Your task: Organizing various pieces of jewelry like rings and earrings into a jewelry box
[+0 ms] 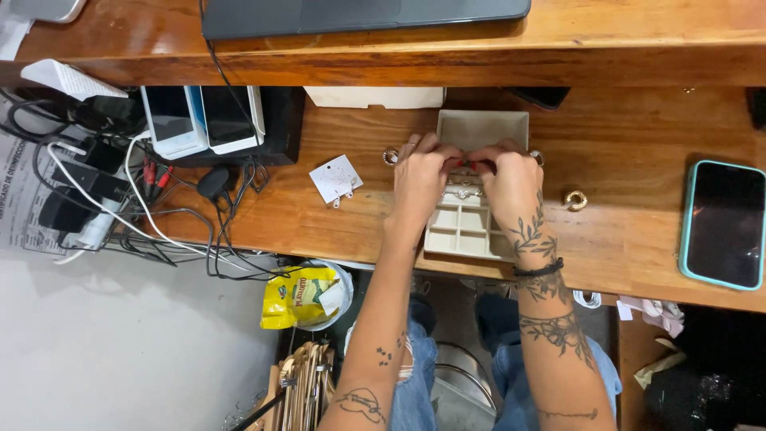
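My left hand (421, 177) and my right hand (511, 182) meet fingertip to fingertip over an open cream jewellery box (461, 231) with small compartments. Both hands pinch something small and dark red between their fingertips; what it is I cannot tell. The box's lid (483, 128) lies open flat behind the hands. A small metal piece (461, 191) rests in the box just below my fingers. Gold rings lie on the wood beside each hand: one ring (390, 156) at the left, one ring (537, 157) at the right.
A gold hoop earring (574, 200) lies right of the box, a white earring card (336, 179) left of it. A phone in a teal case (723, 224) sits at the right. Cables and chargers (96, 191) crowd the left. A laptop (363, 14) rests on the upper shelf.
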